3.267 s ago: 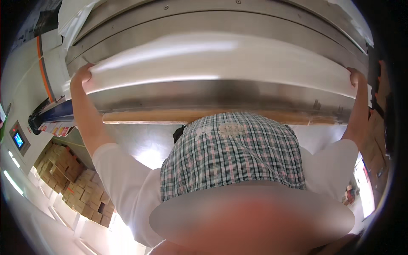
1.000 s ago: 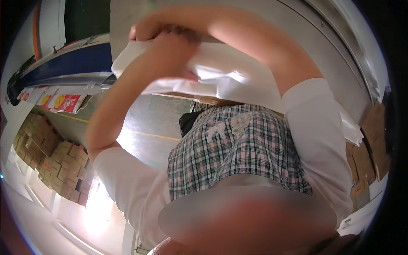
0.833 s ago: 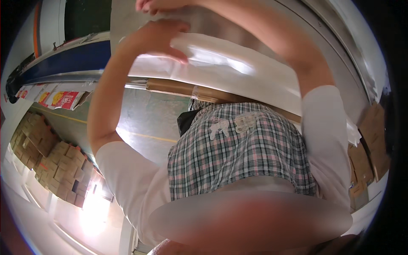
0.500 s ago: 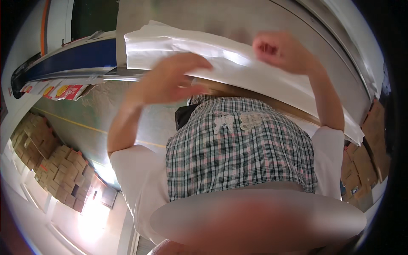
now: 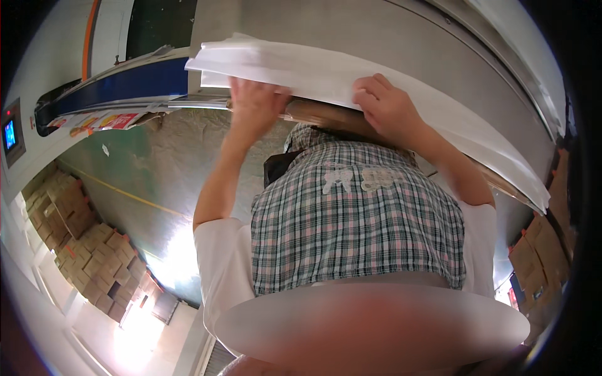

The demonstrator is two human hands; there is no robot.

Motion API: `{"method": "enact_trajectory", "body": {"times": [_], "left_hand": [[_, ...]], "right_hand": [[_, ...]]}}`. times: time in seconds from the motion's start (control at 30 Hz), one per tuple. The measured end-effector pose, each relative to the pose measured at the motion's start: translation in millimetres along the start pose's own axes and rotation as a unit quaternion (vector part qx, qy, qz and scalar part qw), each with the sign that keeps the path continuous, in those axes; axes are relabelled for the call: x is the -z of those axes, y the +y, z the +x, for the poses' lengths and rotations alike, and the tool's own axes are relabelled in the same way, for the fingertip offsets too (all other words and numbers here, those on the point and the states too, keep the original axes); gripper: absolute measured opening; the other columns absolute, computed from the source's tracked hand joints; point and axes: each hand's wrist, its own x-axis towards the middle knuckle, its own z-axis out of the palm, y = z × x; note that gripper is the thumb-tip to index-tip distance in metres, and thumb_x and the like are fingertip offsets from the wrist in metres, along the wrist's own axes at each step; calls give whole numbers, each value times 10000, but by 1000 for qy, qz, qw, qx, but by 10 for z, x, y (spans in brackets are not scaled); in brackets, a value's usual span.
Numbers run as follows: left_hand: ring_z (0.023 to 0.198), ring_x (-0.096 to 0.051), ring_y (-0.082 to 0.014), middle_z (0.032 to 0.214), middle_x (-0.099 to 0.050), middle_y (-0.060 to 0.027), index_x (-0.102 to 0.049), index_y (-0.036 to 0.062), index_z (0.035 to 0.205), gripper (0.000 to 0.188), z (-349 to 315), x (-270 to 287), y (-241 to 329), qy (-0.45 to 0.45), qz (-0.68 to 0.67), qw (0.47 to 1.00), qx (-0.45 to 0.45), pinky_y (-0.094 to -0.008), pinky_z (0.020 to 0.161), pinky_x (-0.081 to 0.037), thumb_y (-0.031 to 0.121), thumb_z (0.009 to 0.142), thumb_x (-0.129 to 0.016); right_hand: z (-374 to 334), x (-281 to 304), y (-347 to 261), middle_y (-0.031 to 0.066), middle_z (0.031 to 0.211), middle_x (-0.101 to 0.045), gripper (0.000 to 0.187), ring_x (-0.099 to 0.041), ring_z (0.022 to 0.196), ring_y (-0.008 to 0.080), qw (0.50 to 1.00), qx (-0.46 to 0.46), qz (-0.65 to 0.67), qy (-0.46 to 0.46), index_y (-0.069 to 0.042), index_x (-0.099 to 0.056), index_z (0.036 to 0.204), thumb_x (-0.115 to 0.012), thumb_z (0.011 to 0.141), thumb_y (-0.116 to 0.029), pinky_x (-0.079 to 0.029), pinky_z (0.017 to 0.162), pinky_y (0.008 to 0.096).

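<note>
I see the white sheet (image 5: 313,66) lying in a long, layered strip along the near edge of the metal tabletop (image 5: 313,22). My left hand (image 5: 256,105) is loosely open, its fingers at the sheet's near edge. My right hand (image 5: 385,106) has curled fingers by the same edge; whether it pinches the sheet I cannot tell. At the left end the layers are uneven, so I should work evenly with both hands, smoothing gently, without pulling the sheet askew.
</note>
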Motion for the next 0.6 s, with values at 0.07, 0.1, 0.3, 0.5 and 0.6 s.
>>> {"method": "enact_trajectory", "body": {"times": [0.07,0.1,0.3,0.5,0.6], "left_hand": [[1211,-305,-360,1262,-389,-126,-482,153,1182,433,-25,-25,-323,31,36,998,27,-590,985,-169,330,796,-562],[1211,-302,-370,1283,-371,-132,-481,152,1189,422,-39,-19,-464,60,72,994,57,-595,979,-175,318,807,-548],[1170,-379,-366,1282,-402,-163,-516,126,1160,383,-56,-20,-1355,130,-40,986,100,-456,959,-316,248,800,-565],[1043,-525,-208,1075,-584,-87,-566,73,1099,276,287,452,-1469,137,-127,978,97,-301,876,-409,116,827,-540],[909,-576,-128,990,-622,-51,-593,72,1052,217,591,652,-1308,80,-249,955,138,-241,793,-443,123,852,-527]], "right_hand": [[97,-118,6,73,952,-537,253,-540,814,259,998,31,-12,48,-70,-520,883,-577,658,31,-462,636,337],[166,-175,-3,73,952,-537,253,-540,814,259,998,33,-11,49,-70,-520,883,-577,658,31,-462,636,337],[563,-295,-121,95,902,-525,299,-540,841,264,994,-76,66,32,-69,-491,925,-610,655,-22,-461,635,370],[815,-486,-15,103,885,-512,252,-524,853,266,992,-53,-29,-115,-73,-503,863,-626,646,-41,-447,654,368],[868,-538,-146,101,917,-503,248,-509,867,274,995,62,22,-78,-76,-515,865,-632,649,-41,-447,680,368]]}}
